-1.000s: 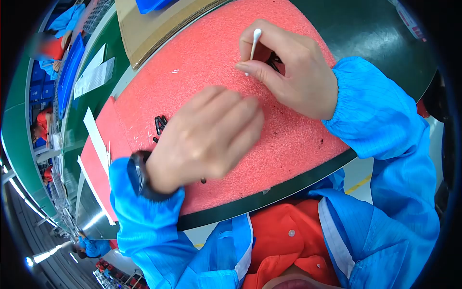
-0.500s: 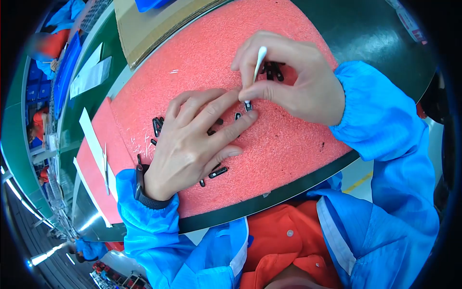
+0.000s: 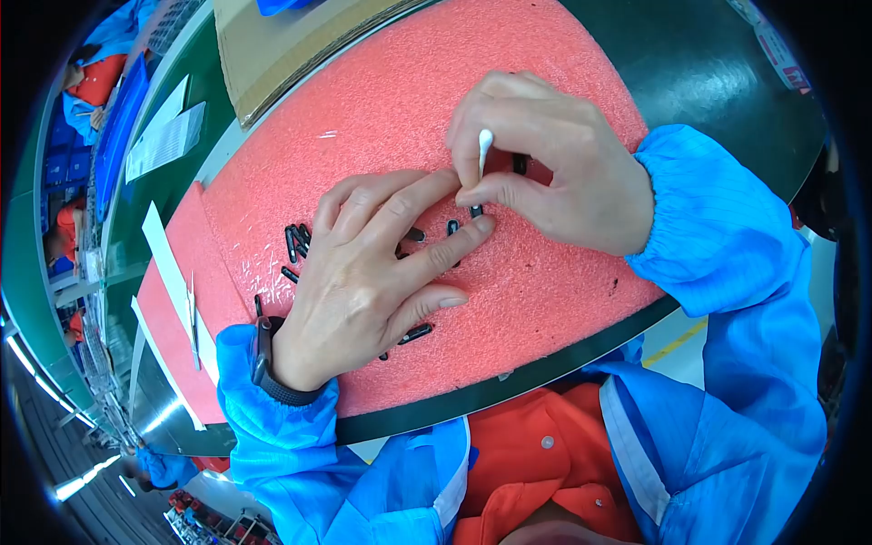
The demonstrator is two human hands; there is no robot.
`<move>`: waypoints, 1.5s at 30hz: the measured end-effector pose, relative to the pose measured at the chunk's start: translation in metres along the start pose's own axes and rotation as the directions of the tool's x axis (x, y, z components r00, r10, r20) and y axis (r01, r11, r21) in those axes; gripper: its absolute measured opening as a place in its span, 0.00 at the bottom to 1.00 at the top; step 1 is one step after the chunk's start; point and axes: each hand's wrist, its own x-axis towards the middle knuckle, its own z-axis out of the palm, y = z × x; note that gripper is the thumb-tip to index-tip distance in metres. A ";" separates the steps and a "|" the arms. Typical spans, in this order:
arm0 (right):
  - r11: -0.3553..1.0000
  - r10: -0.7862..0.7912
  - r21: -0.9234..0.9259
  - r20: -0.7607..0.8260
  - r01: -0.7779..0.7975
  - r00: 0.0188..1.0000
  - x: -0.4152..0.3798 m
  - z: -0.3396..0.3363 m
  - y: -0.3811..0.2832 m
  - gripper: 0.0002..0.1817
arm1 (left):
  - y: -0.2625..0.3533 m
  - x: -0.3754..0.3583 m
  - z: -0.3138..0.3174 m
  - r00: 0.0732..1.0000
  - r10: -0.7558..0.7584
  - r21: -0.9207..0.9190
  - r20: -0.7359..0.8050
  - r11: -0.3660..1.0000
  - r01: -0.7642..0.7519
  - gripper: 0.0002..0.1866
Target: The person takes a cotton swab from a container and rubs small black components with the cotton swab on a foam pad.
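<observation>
Between the thumb and fingers of my right hand [image 3: 554, 163] is a cotton swab [image 3: 485, 145], one white tip pointing up and its lower end hidden behind my fingertips. Just under that pinch lies a small black oblong part [image 3: 477, 211] on the pink foam mat [image 3: 391, 100]. My left hand [image 3: 363, 245] rests across the mat with its fingers spread, the index fingertip at the edge of that part. Another black part [image 3: 452, 227] sits alongside the index finger. Several more lie partly covered under the left palm.
Several black parts [image 3: 296, 241] are grouped left of my left hand, and one [image 3: 415, 333] lies below its thumb. Tweezers [image 3: 193, 322] rest on a white strip at the left. A cardboard sheet [image 3: 300, 50] is at the back. Other people sit further left.
The swab's upper tip is lower and slightly further left, as my right hand has shifted down a little. My left hand stays spread in nearly the same place.
</observation>
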 end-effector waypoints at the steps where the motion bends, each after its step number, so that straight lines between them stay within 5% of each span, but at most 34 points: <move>1: 0.999 -0.043 -0.026 -0.004 0.042 0.999 0.000 0.000 0.000 0.11 | 0.000 0.000 0.000 1.000 0.001 -0.002 0.003 1.000 -0.001 0.25; 8: 0.989 -0.149 -0.013 -0.055 0.149 0.987 -0.001 -0.001 -0.003 0.11 | 0.001 -0.001 0.000 1.000 -0.016 0.001 0.000 1.000 0.016 0.25; 11: 0.986 -0.150 0.067 -0.034 0.152 0.988 -0.002 0.004 -0.005 0.10 | -0.002 -0.004 -0.009 1.000 -0.016 -0.186 -0.017 0.983 0.012 0.23; 15: 0.995 -0.094 -0.033 -0.127 0.090 0.987 0.000 0.000 -0.004 0.09 | -0.005 -0.013 -0.024 0.991 0.120 -0.063 0.055 0.991 -0.116 0.25; 18: 0.997 -0.041 -0.069 -0.155 0.031 0.987 0.004 -0.003 -0.004 0.08 | 0.001 -0.014 -0.013 0.992 0.076 0.061 0.100 0.995 -0.082 0.28; 22: 0.970 0.055 0.237 -0.047 -0.043 0.997 0.007 -0.004 -0.014 0.09 | 0.006 -0.014 -0.005 0.993 0.069 0.175 0.094 0.981 -0.085 0.31; 31: 0.964 0.112 0.226 0.130 -0.139 0.985 -0.001 0.003 -0.007 0.11 | 0.007 -0.015 -0.002 0.996 0.034 0.107 0.088 0.993 -0.043 0.31; 45: 0.982 -0.154 0.111 0.003 0.153 0.988 -0.005 0.007 -0.013 0.10 | 0.004 -0.015 0.000 0.996 0.053 0.116 0.069 0.991 -0.061 0.31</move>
